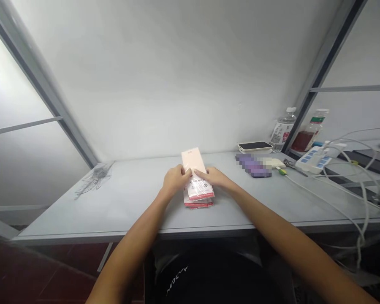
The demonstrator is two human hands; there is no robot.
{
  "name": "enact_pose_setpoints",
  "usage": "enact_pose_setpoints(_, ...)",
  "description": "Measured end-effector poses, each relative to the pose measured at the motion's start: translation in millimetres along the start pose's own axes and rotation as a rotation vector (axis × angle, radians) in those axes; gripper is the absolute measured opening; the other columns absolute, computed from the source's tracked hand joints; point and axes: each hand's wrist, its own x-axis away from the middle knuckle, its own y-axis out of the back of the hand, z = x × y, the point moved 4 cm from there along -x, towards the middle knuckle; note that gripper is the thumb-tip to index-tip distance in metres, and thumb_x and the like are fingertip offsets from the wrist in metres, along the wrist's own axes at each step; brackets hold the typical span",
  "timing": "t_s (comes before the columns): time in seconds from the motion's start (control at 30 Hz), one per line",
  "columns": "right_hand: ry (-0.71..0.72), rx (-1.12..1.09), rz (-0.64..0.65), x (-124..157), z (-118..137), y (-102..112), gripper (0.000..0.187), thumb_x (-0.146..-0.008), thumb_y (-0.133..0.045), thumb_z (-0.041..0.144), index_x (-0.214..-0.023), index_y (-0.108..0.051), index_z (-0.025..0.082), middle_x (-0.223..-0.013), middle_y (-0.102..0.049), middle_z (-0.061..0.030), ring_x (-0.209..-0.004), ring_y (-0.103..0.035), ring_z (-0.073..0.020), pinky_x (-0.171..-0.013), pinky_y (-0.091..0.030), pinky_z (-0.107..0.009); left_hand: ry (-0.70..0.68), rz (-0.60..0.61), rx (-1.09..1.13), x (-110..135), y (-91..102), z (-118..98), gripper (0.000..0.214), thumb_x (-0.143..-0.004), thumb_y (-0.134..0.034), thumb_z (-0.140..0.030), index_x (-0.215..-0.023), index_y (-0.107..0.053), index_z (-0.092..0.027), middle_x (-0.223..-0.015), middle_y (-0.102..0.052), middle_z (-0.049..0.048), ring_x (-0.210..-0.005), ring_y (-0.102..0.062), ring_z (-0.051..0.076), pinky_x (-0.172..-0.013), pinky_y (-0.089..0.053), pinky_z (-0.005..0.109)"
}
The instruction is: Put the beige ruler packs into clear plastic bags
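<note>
A small stack of clear-wrapped packets [199, 195] with red edges and white labels lies on the grey desk [129, 198] in front of me. Both hands rest on its top packet. My left hand [175, 179] pinches the packet's far left corner, fingers curled. My right hand [214, 176] grips its far right side with fingers closed on it. A pale pink card or pad [193, 159] sticks out beyond my fingers at the far end of the top packet.
To the right lie a phone [255, 146], a purple object [252, 165], a white power strip [313, 159] with white cables [342, 169], and two bottles [282, 130] by a dark post. A pencil scribble [93, 179] marks the desk's left part. White wall behind.
</note>
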Motion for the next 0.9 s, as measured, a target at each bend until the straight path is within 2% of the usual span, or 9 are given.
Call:
enact_pose_setpoints(0.07, 0.003, -0.189, 0.121, 1, 4, -7, 0.040, -0.074, -0.060, 0.050, -0.092, -0.067, 0.015, -0.092, -0.069, -0.0093, -0.081, -0.064, -0.0226, -0.070, -0.049, -0.031, -0.027, 0.001, 0.021, 3, -1.5, -5, 0.030, -0.083, -0.039, -0.048, -0.073, -0.046, -0.021, -0.066, -0.061, 0.0017, -0.057, -0.054, 0.016, -0.052, -0.033, 0.026)
enact_pose_setpoints(0.1, 0.006, -0.238, 0.136, 2, 5, -9, 0.040, -0.075, -0.061, 0.049, -0.095, -0.067, 0.016, -0.094, -0.069, -0.0089, -0.083, -0.064, -0.0228, -0.072, -0.049, -0.032, -0.032, -0.027, 0.005, 4, -1.5, -7, 0.030, -0.084, -0.038, -0.050, -0.078, -0.046, -0.022, -0.069, -0.061, 0.0016, -0.058, -0.055, 0.016, -0.052, -0.033, 0.026)
enact_pose_setpoints(0.17, 0.018, -0.278, 0.109, 3, 8, -9, 0.037, -0.075, -0.062, 0.045, -0.095, -0.067, 0.015, -0.091, -0.070, -0.0086, -0.084, -0.064, -0.0234, -0.074, -0.049, -0.033, -0.040, -0.106, -0.046, 6, -0.5, -9, 0.033, -0.084, -0.037, -0.054, -0.087, -0.045, -0.022, -0.074, -0.061, 0.0022, -0.060, -0.055, 0.016, -0.054, -0.033, 0.027)
enact_pose_setpoints(0.23, 0.023, -0.317, 0.092, 3, 9, -9, 0.033, -0.074, -0.063, 0.042, -0.090, -0.068, 0.014, -0.085, -0.070, -0.0085, -0.082, -0.064, -0.0239, -0.073, -0.050, -0.034, -0.066, -0.151, -0.080, 7, -0.6, -12, 0.036, -0.084, -0.034, -0.057, -0.088, -0.045, -0.022, -0.076, -0.060, 0.0029, -0.062, -0.055, 0.017, -0.054, -0.032, 0.027)
enact_pose_setpoints(0.33, 0.052, -0.330, 0.090, 3, 8, -10, 0.030, -0.073, -0.064, 0.039, -0.086, -0.068, 0.013, -0.079, -0.070, -0.0078, -0.075, -0.064, -0.0232, -0.067, -0.050, -0.032, -0.115, -0.102, -0.082, 6, -4.2, -14, 0.038, -0.087, -0.029, -0.053, -0.074, -0.044, -0.021, -0.070, -0.059, 0.0027, -0.059, -0.052, 0.016, -0.052, -0.029, 0.027)
enact_pose_setpoints(0.43, 0.084, -0.328, 0.095, 2, 6, -10, 0.029, -0.073, -0.065, 0.038, -0.086, -0.067, 0.012, -0.076, -0.070, -0.0070, -0.072, -0.064, -0.0222, -0.063, -0.049, -0.031, -0.173, -0.036, -0.061, 5, -7.2, -16, 0.037, -0.090, -0.025, -0.042, -0.066, -0.043, -0.020, -0.064, -0.056, 0.0023, -0.055, -0.049, 0.015, -0.050, -0.027, 0.027)
enact_pose_setpoints(0.6, 0.073, -0.366, 0.105, 1, 3, -9, 0.026, -0.069, -0.068, 0.034, -0.084, -0.068, 0.013, -0.076, -0.070, -0.0059, -0.072, -0.064, -0.0214, -0.065, -0.049, -0.031, -0.249, -0.012, -0.034, 6, -6.5, -22, 0.033, -0.090, -0.024, -0.033, -0.065, -0.041, -0.020, -0.063, -0.054, 0.0022, -0.054, -0.047, 0.013, -0.051, -0.027, 0.026)
enact_pose_setpoints(0.73, 0.031, -0.452, 0.147, 0, 3, -8, 0.032, -0.068, -0.069, 0.038, -0.089, -0.067, 0.013, -0.082, -0.070, -0.0084, -0.076, -0.064, -0.0222, -0.070, -0.050, -0.033, -0.292, 0.001, -0.012, 8, -5.5, -26, 0.029, -0.089, -0.027, -0.030, -0.063, -0.037, -0.020, -0.062, -0.051, 0.0013, -0.053, -0.044, 0.012, -0.051, -0.027, 0.026)
enact_pose_setpoints(0.9, 0.112, -0.410, 0.167, 2, 6, -8, 0.033, -0.068, -0.070, 0.040, -0.089, -0.066, 0.015, -0.084, -0.069, -0.0068, -0.076, -0.063, -0.0210, -0.067, -0.049, -0.031, -0.303, 0.061, 0.065, 9, -6.5, -27, 0.030, -0.089, -0.025, -0.029, -0.061, -0.033, -0.020, -0.059, -0.048, -0.0003, -0.052, -0.042, 0.012, -0.052, -0.029, 0.025)
